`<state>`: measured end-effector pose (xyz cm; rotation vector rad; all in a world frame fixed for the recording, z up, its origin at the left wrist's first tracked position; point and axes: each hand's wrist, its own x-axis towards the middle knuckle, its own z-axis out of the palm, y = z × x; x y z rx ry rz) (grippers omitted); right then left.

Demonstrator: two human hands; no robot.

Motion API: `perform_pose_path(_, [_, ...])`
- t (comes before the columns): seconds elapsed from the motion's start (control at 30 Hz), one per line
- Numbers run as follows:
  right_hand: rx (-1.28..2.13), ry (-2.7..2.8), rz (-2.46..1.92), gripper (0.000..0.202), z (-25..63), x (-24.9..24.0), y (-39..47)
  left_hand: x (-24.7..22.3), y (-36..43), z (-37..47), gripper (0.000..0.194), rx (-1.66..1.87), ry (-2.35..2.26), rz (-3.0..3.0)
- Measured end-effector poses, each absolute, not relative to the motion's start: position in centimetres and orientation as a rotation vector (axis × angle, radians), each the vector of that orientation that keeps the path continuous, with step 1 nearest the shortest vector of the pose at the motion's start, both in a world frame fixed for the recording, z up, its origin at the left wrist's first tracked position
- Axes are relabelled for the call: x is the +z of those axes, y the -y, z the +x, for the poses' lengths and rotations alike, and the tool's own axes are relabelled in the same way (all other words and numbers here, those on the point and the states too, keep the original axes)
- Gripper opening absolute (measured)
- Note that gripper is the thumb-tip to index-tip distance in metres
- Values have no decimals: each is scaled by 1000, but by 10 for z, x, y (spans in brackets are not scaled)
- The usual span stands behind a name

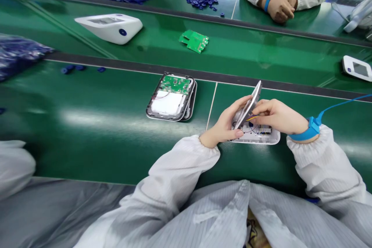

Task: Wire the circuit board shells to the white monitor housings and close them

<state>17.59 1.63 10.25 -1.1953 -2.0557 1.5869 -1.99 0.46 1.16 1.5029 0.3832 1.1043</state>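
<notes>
Panel tilted over its case

My left hand pinches the panel above the case, which lies flat under both hands. My right hand curls its fingers in beside the wires; I cannot tell whether they pinch any. I judge this the wiring step; the next move calls for slack and a steady tilt.

Green bench holds stacked panels left of pale seam, open white housing right of it, blue buttons at left — green strip behind carries white device, circuit boards, smaller white unit.
</notes>
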Motion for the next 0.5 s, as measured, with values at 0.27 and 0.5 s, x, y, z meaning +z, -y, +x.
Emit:
perform_pose_path(0.27, [1265,2254,-1301,10,174,99,-13,12,-3,-20,94,1099,-414,1496])
perform_pose_path(0.5, [735,2575,-1425,15,166,98,-5,14,-2,-23,93,1089,-446,1529])
